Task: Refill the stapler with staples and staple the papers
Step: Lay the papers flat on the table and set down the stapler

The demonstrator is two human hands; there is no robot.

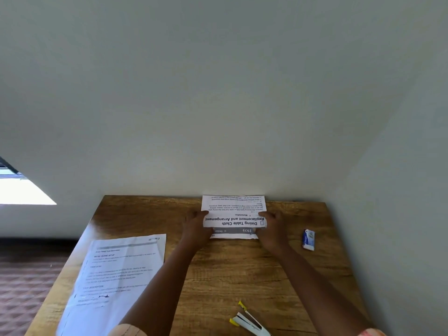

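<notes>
While gripped, papers [234, 215] between hands.

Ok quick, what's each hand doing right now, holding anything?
Left hand: grips the left edge of the folded paper at the back of the table.
Right hand: grips the paper's right edge.

2 bare forearms [169, 275], peach short sleeves [126, 331]
</notes>
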